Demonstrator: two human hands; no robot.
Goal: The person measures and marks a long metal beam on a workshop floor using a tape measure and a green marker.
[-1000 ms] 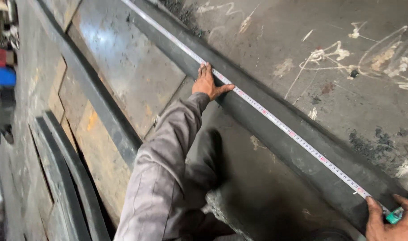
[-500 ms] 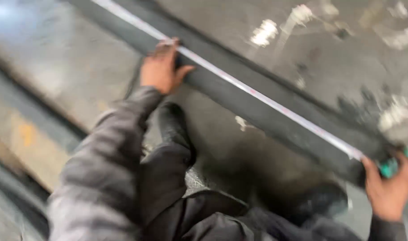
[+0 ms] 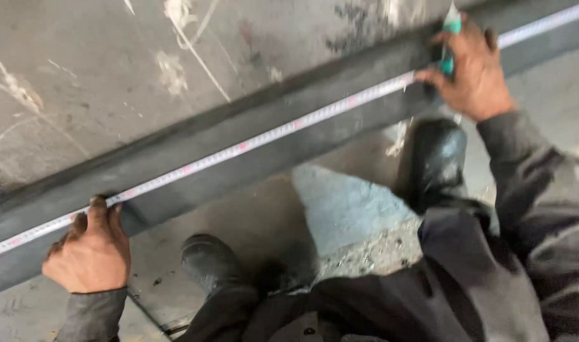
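Fingers (image 3: 99, 212) of left hand (image 3: 90, 250) bunched together, tips pinning white measuring tape (image 3: 264, 136) flat on top of dark steel beam (image 3: 239, 164), near left. Right hand (image 3: 470, 66), far right, fingers curled around green-and-white marker (image 3: 451, 38), thumb tip touching tape edge. Tape stretched taut between both hands, long axis running along beam from near left up to far right, continuing past each hand. Marker tip hidden; whether it meets tape or beam cannot be told. Beam lying on scuffed, chalk-scrawled steel plate (image 3: 112, 76). Two black boots (image 3: 432, 161) just below beam, on concrete floor (image 3: 346, 209).
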